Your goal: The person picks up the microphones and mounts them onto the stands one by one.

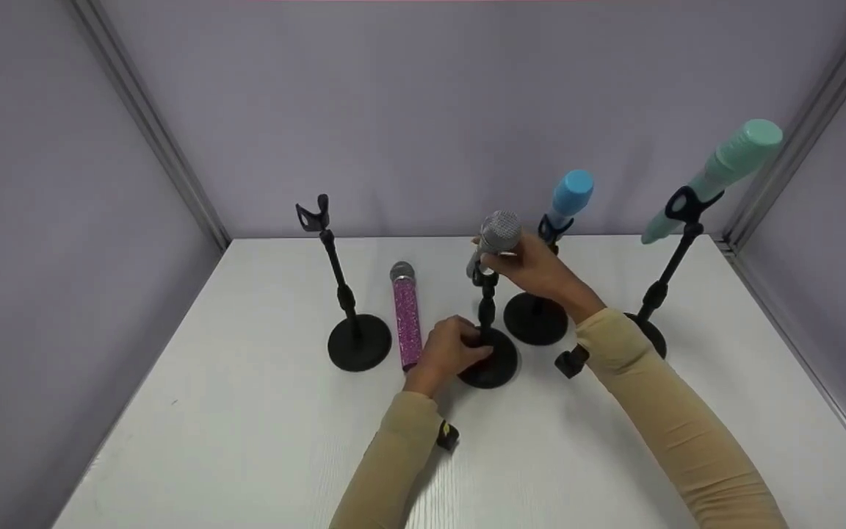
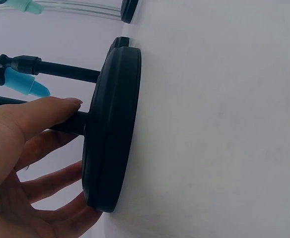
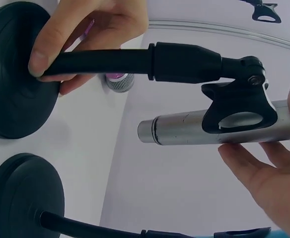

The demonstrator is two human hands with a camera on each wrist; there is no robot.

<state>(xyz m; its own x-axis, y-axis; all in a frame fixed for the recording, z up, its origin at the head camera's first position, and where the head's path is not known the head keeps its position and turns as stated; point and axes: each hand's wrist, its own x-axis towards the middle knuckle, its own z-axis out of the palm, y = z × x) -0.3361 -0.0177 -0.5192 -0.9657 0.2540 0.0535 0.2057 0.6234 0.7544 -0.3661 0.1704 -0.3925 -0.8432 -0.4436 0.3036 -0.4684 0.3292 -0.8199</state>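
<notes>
A silver microphone (image 1: 501, 229) with a mesh head lies in the clip (image 3: 215, 106) of a black tabletop stand (image 1: 495, 365). My right hand (image 1: 538, 273) grips its body just below the head; in the right wrist view the handle's tail (image 3: 172, 129) sticks out past the clip. Low on the same stand, my left hand (image 1: 446, 351) pinches the pole between thumb and fingers, right above the round base (image 2: 111, 129). Other fingers of that hand touch the base's edge in the left wrist view.
A pink glitter microphone (image 1: 407, 312) lies on the white table (image 1: 247, 433), beside a stand with a bare clip (image 1: 359, 342). To the right, a blue microphone (image 1: 572, 192) and a mint-green one (image 1: 742, 153) rest tilted in stands. Grey walls (image 1: 408, 110) enclose the table's back and sides.
</notes>
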